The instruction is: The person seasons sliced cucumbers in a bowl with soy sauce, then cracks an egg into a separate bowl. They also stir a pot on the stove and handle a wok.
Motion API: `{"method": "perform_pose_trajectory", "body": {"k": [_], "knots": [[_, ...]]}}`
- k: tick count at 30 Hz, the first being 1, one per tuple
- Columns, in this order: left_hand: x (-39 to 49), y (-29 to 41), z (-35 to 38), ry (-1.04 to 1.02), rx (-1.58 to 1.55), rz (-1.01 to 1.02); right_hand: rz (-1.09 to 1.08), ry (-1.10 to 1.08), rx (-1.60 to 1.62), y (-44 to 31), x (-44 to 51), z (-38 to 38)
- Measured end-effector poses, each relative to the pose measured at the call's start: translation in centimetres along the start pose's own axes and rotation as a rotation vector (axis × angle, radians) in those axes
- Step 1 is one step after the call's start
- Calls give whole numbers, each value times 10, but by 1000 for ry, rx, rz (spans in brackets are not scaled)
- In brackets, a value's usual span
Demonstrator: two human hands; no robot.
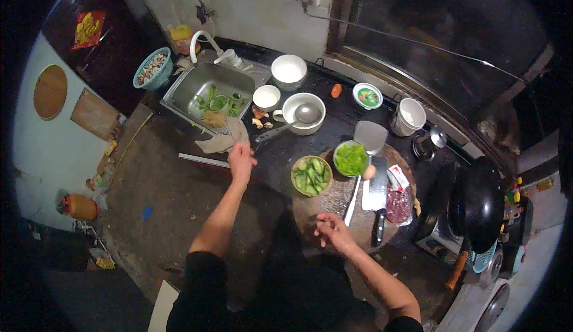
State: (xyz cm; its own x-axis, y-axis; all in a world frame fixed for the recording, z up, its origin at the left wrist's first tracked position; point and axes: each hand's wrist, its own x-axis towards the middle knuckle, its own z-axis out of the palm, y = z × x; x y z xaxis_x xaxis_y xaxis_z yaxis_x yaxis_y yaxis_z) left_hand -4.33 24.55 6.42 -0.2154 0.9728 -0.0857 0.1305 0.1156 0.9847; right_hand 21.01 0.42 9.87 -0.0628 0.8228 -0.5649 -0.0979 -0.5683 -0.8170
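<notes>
My left hand [242, 159] is at the lower edge of a beige cloth [230, 136] by the sink's front rim; whether its fingers pinch the cloth is unclear. My right hand [332, 232], empty with fingers apart and bent, hovers over the near left of a round wooden chopping board [329, 209]. On the board are a bowl of sliced cucumber [311, 176], a bowl of cut green vegetables [351, 158], an egg [369, 172], a metal spatula [370, 137], a cleaver [375, 193] and packed red meat [397, 206].
Leafy scraps lie in the steel sink [179, 81], beside a blue basket of cut food [154, 70]. A ladle [306, 113] rests in a white pot [320, 123]. Stacked bowls [289, 72] stand behind. A black wok [483, 206] is at the right.
</notes>
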Motion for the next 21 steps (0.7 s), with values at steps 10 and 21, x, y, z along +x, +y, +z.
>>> {"method": "perform_pose_trajectory", "body": {"k": [10, 21], "knots": [[231, -48, 47, -186, 125, -164, -1, 294, 603, -30, 68, 50], [274, -36, 77, -240, 568, -17, -67, 561, 509, -21, 76, 52]]}}
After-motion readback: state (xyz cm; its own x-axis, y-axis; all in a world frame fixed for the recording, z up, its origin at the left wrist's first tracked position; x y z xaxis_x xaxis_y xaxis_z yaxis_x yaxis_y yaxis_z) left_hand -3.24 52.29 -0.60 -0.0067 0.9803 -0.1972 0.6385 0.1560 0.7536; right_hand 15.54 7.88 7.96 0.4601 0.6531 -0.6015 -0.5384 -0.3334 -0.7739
